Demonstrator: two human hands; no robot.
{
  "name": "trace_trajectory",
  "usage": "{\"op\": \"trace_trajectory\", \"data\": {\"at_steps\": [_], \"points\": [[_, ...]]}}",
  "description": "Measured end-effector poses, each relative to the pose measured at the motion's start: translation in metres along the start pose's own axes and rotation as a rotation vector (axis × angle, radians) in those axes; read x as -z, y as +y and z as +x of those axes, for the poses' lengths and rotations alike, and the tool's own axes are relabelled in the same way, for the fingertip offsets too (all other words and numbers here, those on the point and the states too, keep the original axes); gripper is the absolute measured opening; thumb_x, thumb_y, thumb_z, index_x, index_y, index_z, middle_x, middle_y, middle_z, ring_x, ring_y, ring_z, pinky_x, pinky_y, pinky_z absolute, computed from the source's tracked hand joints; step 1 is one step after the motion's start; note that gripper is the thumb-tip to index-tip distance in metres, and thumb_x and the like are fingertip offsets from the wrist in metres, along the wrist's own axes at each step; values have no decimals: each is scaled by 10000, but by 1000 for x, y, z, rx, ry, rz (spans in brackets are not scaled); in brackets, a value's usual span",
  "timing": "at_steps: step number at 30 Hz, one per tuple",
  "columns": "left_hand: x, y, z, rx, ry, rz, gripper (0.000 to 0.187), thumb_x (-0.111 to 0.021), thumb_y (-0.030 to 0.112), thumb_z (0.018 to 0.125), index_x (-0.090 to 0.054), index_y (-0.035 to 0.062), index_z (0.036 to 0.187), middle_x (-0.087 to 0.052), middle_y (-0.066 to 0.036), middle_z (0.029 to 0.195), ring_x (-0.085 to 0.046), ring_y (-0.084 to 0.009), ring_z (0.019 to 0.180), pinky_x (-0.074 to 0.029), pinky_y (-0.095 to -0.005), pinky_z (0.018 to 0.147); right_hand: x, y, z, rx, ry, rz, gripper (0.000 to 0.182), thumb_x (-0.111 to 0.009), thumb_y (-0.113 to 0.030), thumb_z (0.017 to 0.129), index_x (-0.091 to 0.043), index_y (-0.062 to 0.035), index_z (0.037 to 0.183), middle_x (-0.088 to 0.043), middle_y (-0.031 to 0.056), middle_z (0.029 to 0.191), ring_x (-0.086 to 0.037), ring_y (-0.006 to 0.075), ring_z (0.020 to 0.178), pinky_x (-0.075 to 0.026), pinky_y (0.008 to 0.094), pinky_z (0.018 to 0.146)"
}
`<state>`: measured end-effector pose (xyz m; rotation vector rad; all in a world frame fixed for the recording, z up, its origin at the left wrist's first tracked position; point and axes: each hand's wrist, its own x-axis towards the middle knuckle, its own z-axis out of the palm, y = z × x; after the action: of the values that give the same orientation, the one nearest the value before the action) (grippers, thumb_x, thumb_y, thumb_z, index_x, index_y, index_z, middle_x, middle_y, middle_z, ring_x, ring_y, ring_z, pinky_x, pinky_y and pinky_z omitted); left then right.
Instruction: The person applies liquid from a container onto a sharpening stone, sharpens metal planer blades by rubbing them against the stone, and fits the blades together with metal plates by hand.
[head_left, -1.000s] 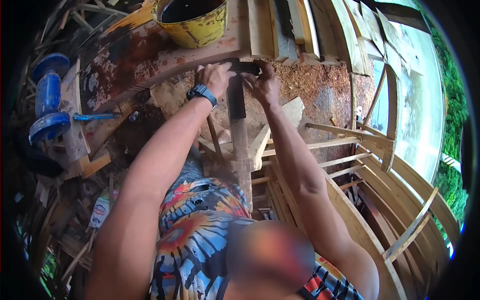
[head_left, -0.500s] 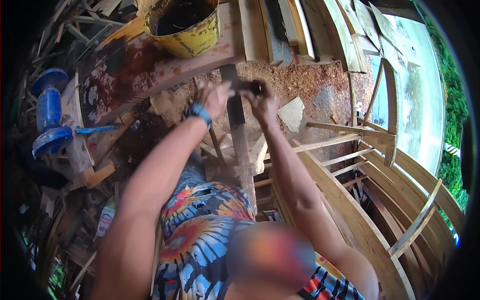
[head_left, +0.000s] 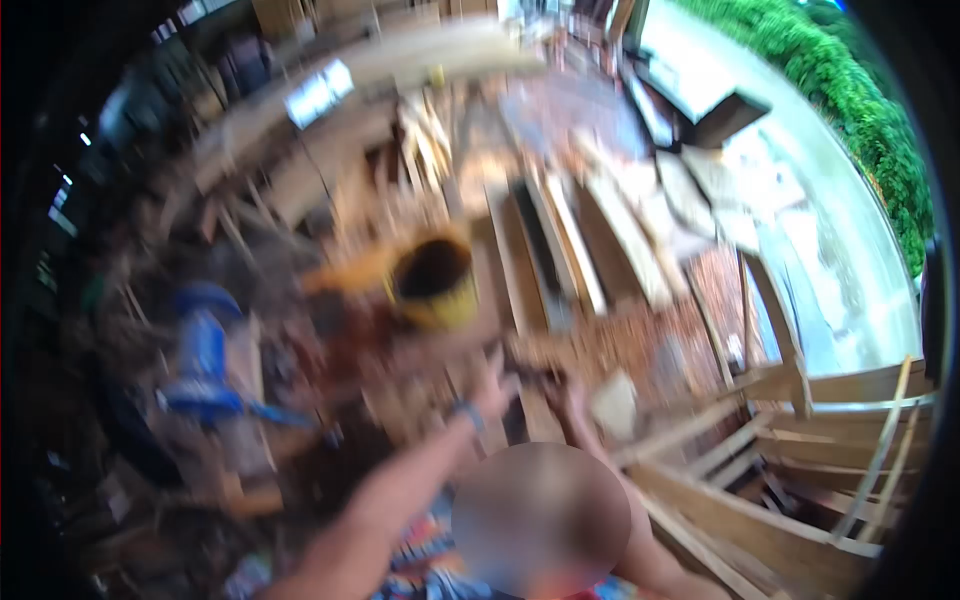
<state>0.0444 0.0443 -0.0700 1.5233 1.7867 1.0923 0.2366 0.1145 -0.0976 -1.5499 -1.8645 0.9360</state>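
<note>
Motion blur softens this view. A narrow dark-coated wooden strip (head_left: 515, 421) runs between my forearms, its near end hidden behind a blurred round patch. At its left edge is my left hand (head_left: 489, 386), a blue band at the wrist; smeared fingers hide whether it grips the strip. My right hand (head_left: 568, 402) is on the other side, its fingers closed around a small dark object (head_left: 543, 375) at the strip's far part. The object's kind does not show. Just beyond my hands stands a yellow bucket (head_left: 447, 308) with dark contents, on a stained board.
A blue spool-shaped object (head_left: 203, 350) stands at the left. Several planks (head_left: 560, 250) lie side by side beyond my right hand. A slatted wooden frame (head_left: 720, 460) fills the lower right. Wood shavings (head_left: 640, 330) and scraps cover the ground.
My view has tilted up, so the bucket, planks and hands sit lower in the picture and more of the background shows. Both hands stay around the strip's far part.
</note>
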Motion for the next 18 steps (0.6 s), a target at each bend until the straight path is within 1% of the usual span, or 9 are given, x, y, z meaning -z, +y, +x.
{"op": "trace_trajectory", "data": {"at_steps": [2,3,5,7,8,11,12,15,18], "points": [[10,7,-22,230,-79,-477,845,-707,128,934,-202,-74,1580,-504,-212,1505,-543,-267,1341,-447,-392,1114,30,-26,-47,-40,53,306,391,-897,-230,784,-733,-47,1089,-755,119,971,-699,207,881,-555,354,788],[34,38,-31,393,-127,-134,802,-717,205,957,-266,-83,1554,-543,-202,1465,-586,-250,1292,-492,-353,1060,54,-54,-69,-5,62,421,421,-923,-205,749,-728,-41,1084,-750,111,938,-683,180,842,-553,331,760],[54,34,-42,562,-304,-329,681,-718,324,967,-439,-37,1472,-613,-171,1368,-625,-248,1228,-533,-358,1007,67,-74,-97,-8,92,213,451,-943,-203,713,-728,-42,1075,-751,91,920,-679,165,813,-554,329,741],[72,64,-52,902,-360,-713,556,-693,358,983,-531,4,1380,-653,-146,1286,-656,-248,1159,-550,-383,984,73,-90,-125,116,143,268,453,-954,-181,688,-727,-44,1056,-754,75,923,-686,160,816,-556,321,745],[80,73,-53,1075,-387,-912,501,-681,375,991,-576,24,1333,-673,-134,1245,-672,-248,1124,-559,-396,973,74,-101,-135,42,93,371,455,-956,-154,674,-726,-51,1053,-757,63,936,-707,170,844,-562,318,775],[102,64,-60,965,-624,-1017,375,-646,357,1013,-619,64,1245,-698,-103,1164,-699,-236,1031,-579,-412,935,75,-127,-162,88,137,311,449,-939,-107,683,-717,-45,1069,-763,83,1015,-722,181,962,-565,324,853],[111,71,-62,908,-664,-990,322,-617,294,1032,-624,50,1242,-705,-90,1120,-709,-233,1006,-583,-406,920,77,-139,-165,138,186,327,461,-938,-95,683,-712,-35,1081,-756,107,1045,-723,193,971,-568,324,859],[124,57,-60,870,-723,-1041,274,-609,241,1034,-626,47,1228,-701,-79,1097,-709,-228,1008,-587,-404,915,73,-161,-181,235,259,417,494,-929,-56,686,-704,-6,1123,-719,191,1185,-723,260,1065,-574,336,912],[143,66,-53,860,-733,-1046,243,-633,194,1020,-628,34,1202,-700,-91,1083,-705,-230,1006,-595,-405,911,76,-196,-184,234,266,337,486,-900,-40,687,-707,-16,1133,-710,200,1215,-710,306,1120,-575,374,932]]}}
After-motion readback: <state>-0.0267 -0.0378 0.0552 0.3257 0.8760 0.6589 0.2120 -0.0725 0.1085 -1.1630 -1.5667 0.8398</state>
